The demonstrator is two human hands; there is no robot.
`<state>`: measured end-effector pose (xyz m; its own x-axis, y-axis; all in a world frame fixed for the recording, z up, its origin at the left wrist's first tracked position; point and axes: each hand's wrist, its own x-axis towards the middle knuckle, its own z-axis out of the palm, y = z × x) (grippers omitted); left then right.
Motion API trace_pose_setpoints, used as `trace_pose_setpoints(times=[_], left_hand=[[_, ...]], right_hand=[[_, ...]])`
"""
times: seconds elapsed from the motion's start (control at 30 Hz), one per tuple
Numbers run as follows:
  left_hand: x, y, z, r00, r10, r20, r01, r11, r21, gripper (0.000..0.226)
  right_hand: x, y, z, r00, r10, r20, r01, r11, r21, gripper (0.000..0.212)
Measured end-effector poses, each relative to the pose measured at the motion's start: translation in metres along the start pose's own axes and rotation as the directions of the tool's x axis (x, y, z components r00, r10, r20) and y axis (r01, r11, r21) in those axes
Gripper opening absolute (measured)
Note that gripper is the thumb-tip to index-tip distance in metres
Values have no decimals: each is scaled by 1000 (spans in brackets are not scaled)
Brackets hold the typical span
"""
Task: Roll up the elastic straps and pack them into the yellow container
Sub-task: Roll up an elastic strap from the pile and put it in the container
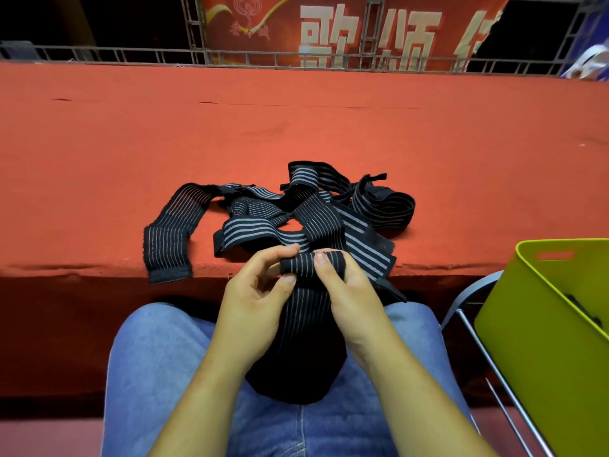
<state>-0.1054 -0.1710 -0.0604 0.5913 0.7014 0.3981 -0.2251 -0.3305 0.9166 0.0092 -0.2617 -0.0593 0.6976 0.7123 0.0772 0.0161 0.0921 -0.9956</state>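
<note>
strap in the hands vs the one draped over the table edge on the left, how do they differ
The held strap has its top end curled into a small roll, pinched by the left hand and right hand; the left strap is unrolled and untouched. The held strap hangs onto the lap; the left strap lies on the red table, one end drooping over its edge. Both are black with thin pale stripes.

Black straps with pale grey stripes, red cloth, yellow-green container, blue jeans.
</note>
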Motion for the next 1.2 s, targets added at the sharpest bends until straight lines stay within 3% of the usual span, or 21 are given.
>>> trace_pose_setpoints(times=[0.07,0.27,0.5,0.83,1.03,1.2], left_hand=[[-1,3,-2,1000,-15,-1,15,1000,-19,42],[1,3,-4,995,-94,-44,90,992,-82,30],[2,2,-3,993,-100,-56,94,990,-101,38],[5,-4,-6,999,-30,-41,29,999,-31,43],[3,-6,-5,999,-27,22,28,999,-42,45],[2,-7,-3,993,-58,98,66,995,-77,43]], right_hand=[[-1,0,-2,999,-33,7,33,999,-20,13],[-5,-3,-3,987,-94,130,99,995,-33,32],[-4,1,-3,985,-75,157,76,997,3,45],[-2,4,-1,991,36,126,-38,999,9,26],[2,9,3,996,44,82,-44,999,10,56],[7,15,0,998,55,32,-57,997,58,50]])
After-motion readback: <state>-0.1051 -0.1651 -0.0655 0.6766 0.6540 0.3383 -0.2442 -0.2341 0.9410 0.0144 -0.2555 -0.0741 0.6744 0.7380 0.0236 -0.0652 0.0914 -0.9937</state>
